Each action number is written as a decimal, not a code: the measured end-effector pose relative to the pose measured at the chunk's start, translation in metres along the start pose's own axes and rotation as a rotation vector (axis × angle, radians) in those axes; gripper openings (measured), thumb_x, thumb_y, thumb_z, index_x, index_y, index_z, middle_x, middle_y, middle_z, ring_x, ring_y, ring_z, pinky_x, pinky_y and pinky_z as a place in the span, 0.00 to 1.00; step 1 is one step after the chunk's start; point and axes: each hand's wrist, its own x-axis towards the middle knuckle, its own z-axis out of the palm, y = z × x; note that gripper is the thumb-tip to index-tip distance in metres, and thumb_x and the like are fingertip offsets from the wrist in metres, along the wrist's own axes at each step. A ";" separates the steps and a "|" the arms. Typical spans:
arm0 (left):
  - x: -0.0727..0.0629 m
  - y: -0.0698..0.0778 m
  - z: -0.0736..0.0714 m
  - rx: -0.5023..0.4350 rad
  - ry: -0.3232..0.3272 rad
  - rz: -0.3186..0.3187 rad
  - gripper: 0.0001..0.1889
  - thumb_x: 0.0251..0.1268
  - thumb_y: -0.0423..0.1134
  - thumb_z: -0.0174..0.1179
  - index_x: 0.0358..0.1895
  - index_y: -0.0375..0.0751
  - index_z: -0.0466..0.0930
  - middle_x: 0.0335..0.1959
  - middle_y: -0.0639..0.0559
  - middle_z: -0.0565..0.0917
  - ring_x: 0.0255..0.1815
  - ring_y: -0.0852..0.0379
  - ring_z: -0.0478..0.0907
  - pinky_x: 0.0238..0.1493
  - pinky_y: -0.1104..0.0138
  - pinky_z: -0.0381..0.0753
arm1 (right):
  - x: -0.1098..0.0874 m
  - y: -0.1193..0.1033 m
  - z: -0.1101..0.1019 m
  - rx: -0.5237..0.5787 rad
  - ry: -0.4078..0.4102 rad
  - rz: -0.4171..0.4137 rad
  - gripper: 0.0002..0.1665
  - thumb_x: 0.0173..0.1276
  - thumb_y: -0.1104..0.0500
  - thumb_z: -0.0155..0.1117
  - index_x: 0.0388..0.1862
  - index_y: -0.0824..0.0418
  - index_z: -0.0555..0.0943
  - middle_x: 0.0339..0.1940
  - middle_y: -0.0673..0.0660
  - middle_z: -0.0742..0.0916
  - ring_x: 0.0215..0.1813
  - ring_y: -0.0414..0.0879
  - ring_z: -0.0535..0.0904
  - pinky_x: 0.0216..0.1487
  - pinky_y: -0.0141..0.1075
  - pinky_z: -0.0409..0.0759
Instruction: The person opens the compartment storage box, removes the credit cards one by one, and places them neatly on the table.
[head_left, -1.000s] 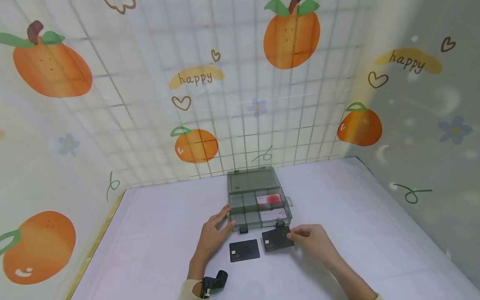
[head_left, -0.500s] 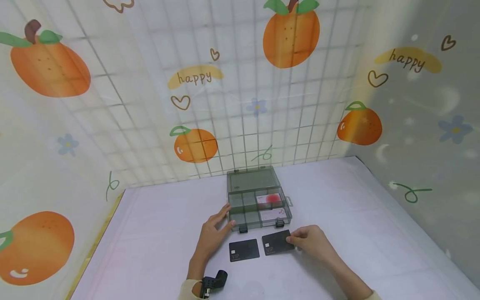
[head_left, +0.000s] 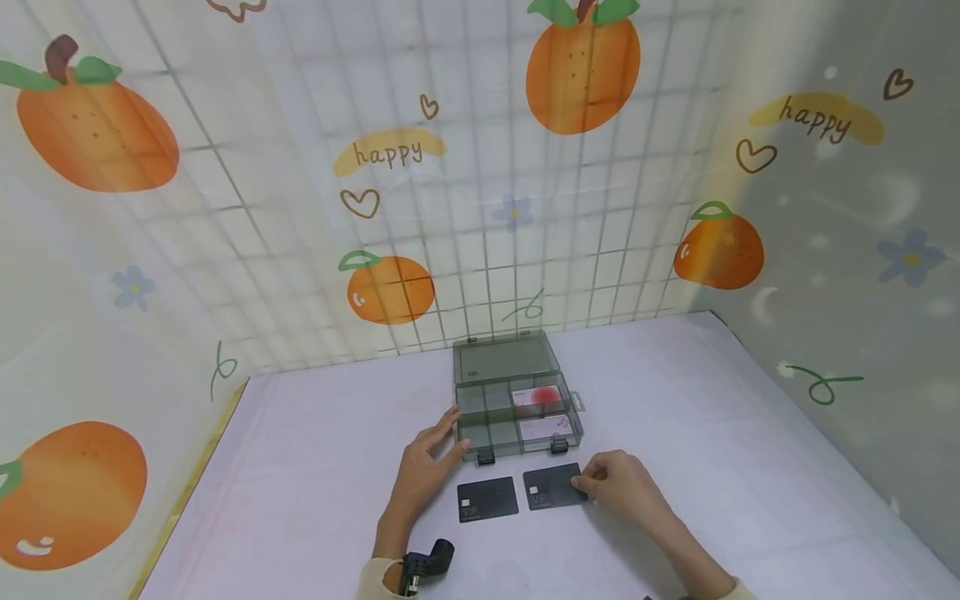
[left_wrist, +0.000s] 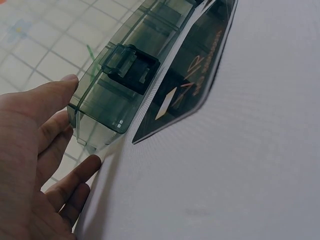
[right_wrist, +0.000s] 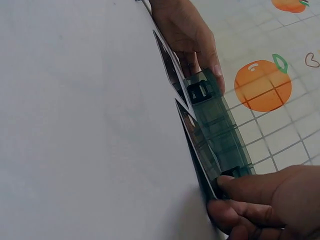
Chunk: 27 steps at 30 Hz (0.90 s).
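A translucent green compartment box [head_left: 506,362] stands with its lid raised. In its right compartments lie a card with a red circle [head_left: 546,395] and a whitish card [head_left: 545,428]. My left hand [head_left: 422,477] rests against the box's left side, thumb near the front corner, fingers lightly bent. In front of the box, my right hand [head_left: 621,483] pinches the right end of a black VIP card [head_left: 550,485] between thumb and fingers. In the right wrist view this card [right_wrist: 198,137] looks slightly tilted. Left of it lies a second black VIP card [head_left: 486,500], also seen in the left wrist view.
Two dark latches stand at the box's front edge, one the left latch [head_left: 486,457]. A black device [head_left: 429,562] is strapped to my left wrist. Behind the white table [head_left: 337,442] hangs a curtain printed with oranges [head_left: 390,287].
My right hand has brought its black card slightly toward me and down, almost level with the other black card and a little further from the box. My left hand stays in place.
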 end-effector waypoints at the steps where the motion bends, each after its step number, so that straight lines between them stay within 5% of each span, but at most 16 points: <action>1: 0.000 0.000 0.000 0.004 0.002 0.001 0.32 0.67 0.61 0.62 0.72 0.55 0.73 0.72 0.71 0.68 0.71 0.51 0.67 0.71 0.44 0.60 | 0.000 -0.001 0.000 -0.008 0.004 -0.002 0.09 0.61 0.57 0.75 0.24 0.55 0.83 0.18 0.48 0.80 0.24 0.44 0.73 0.25 0.35 0.70; 21: 0.001 -0.001 -0.001 0.012 0.011 0.009 0.32 0.66 0.62 0.61 0.71 0.57 0.73 0.71 0.72 0.68 0.70 0.50 0.68 0.70 0.43 0.62 | -0.004 -0.001 0.005 -0.048 0.069 -0.018 0.13 0.58 0.57 0.77 0.22 0.55 0.80 0.18 0.48 0.78 0.24 0.43 0.71 0.25 0.34 0.67; 27: -0.003 -0.001 0.001 0.019 0.021 0.014 0.32 0.67 0.61 0.62 0.71 0.56 0.73 0.72 0.70 0.69 0.70 0.49 0.68 0.69 0.41 0.62 | 0.002 0.009 0.003 0.005 0.149 -0.038 0.09 0.63 0.55 0.75 0.27 0.53 0.83 0.20 0.46 0.80 0.26 0.42 0.72 0.25 0.33 0.70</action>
